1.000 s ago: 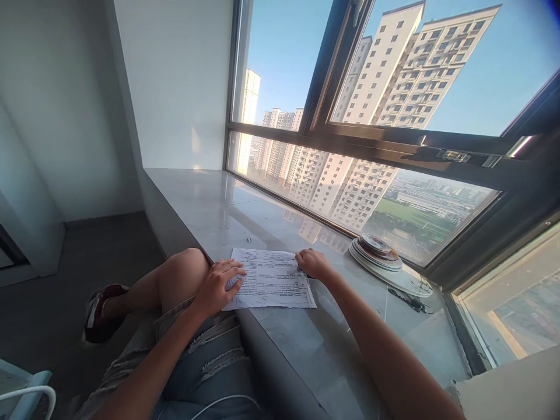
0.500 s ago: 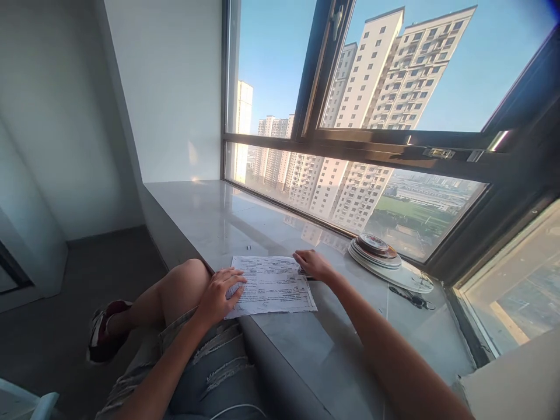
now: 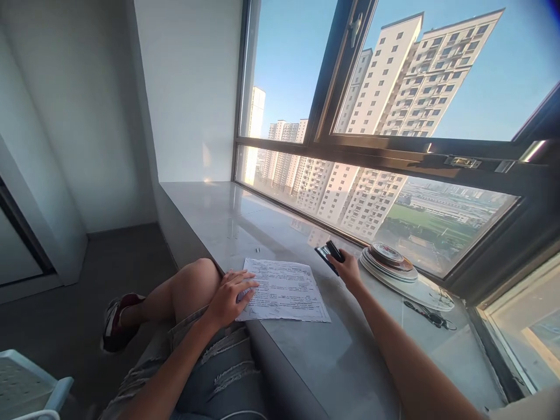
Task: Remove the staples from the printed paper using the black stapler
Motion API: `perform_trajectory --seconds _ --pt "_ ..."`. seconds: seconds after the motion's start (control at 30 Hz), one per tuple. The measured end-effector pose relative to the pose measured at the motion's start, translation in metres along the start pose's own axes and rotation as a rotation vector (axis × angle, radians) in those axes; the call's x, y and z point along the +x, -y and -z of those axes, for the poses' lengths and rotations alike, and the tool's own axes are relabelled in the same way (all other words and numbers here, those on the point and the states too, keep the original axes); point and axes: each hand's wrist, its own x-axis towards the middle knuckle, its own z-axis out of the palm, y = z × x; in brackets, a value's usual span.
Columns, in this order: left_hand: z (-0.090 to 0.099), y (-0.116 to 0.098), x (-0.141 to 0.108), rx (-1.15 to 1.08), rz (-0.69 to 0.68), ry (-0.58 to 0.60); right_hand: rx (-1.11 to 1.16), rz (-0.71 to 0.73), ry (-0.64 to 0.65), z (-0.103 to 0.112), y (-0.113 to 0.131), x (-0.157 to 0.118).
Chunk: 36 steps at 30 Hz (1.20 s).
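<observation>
Printed sheets of paper [image 3: 289, 291] lie on the grey stone sill [image 3: 306, 356], their near left corner over its edge. My left hand [image 3: 231, 296] rests flat on the left side of the paper, fingers apart, holding nothing. To the right of the paper, my right hand [image 3: 347, 269] grips a black stapler [image 3: 329, 256], its jaws pointing up and to the left, apart from the paper. Two tiny staples [image 3: 258, 250] lie on the sill beyond the paper's far edge.
A stack of plates [image 3: 387, 262] stands by the window at the right, on a larger white board [image 3: 433, 296]. Beside it lies a dark item with a cord or loop [image 3: 431, 316]. My bent knee [image 3: 199, 277] touches the sill's left edge. A white chair [image 3: 30, 379] is at lower left.
My right hand has moved off the paper's right edge, away to the right, bringing the stapler into clear view. My left hand stays on the paper. The whole view has shifted slightly.
</observation>
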Motion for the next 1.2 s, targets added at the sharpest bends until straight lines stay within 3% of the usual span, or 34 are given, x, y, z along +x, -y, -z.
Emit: perform_trajectory --seconds 0.07,0.2,0.33,0.43,0.63,0.73,0.93,1.2 --pt "0.0 -0.001 -0.001 -0.016 -0.002 0.023 0.039 0.067 0.008 -0.019 0.031 -0.006" --pt "-0.003 0.001 -0.001 -0.056 0.011 -0.003 0.032 0.257 0.271 -0.068 0.1 -0.042" --pt "-0.004 0.003 -0.002 -0.108 0.058 -0.107 -0.085 0.341 0.369 -0.099 0.136 -0.072" --pt "-0.003 0.003 -0.002 -0.172 0.111 -0.173 -0.118 0.345 0.388 -0.096 0.131 -0.074" --pt "-0.003 0.003 -0.003 -0.198 0.106 -0.203 -0.14 0.289 0.47 -0.063 0.09 -0.053" --pt "-0.005 0.004 -0.002 -0.18 0.096 -0.207 -0.122 0.278 0.468 -0.056 0.079 -0.049" --pt "-0.004 0.004 -0.002 -0.15 0.072 -0.175 -0.07 0.308 0.422 -0.069 0.094 -0.062" --pt "-0.006 0.005 -0.001 -0.116 0.054 -0.142 0.1 0.308 0.504 -0.076 0.113 -0.074"
